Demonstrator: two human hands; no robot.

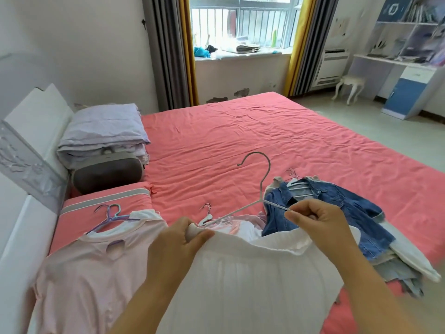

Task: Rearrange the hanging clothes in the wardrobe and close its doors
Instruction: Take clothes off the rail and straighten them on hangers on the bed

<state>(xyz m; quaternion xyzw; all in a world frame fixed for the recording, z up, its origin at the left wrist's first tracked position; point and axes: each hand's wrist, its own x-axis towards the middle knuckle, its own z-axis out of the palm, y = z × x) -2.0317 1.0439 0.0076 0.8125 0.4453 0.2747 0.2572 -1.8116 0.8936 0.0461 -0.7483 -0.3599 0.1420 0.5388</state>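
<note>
While the left hand bunches the white skirt's waistband and the right hand pinches the wire hanger's arm, both seem set on threading it in, over clothes heaped on the bed, wardrobe unseen.

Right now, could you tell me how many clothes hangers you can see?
At least 4: a white hanger in both hands, purple hangers in the pink top, one mid-pile, one in the denim jacket. Stacked hooks suggest more hidden.
</note>
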